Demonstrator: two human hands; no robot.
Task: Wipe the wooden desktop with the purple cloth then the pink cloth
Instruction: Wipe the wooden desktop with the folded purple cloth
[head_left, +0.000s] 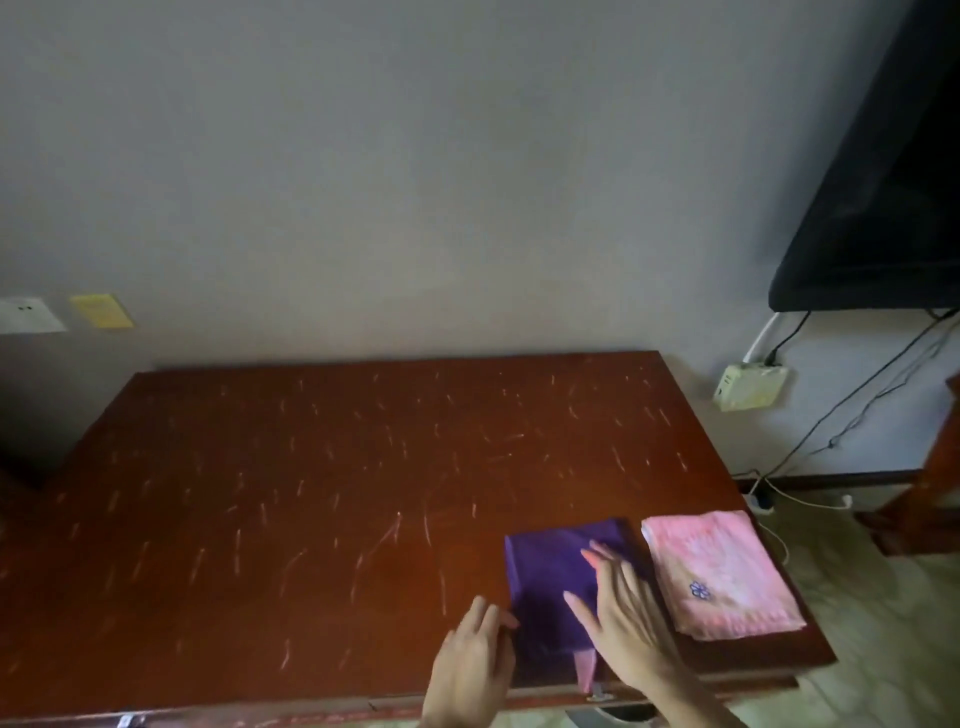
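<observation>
The reddish-brown wooden desktop (311, 493) is covered in pale scratch marks. A folded purple cloth (545, 571) lies flat near its front right corner. Beside it on the right lies a folded pink cloth (717, 571) with a small purple flower mark. My right hand (623, 618) rests flat on the purple cloth, fingers spread. My left hand (475, 665) touches the cloth's left edge with its fingertips, fingers apart. A pink tag sticks out under the purple cloth at the desk's front edge.
A grey wall stands behind the desk. A dark TV screen (883, 182) hangs at the upper right, with a power strip (750, 387) and dangling cables (852, 415) below it. A wall socket (28, 314) and a yellow sticker (101, 310) are at the left.
</observation>
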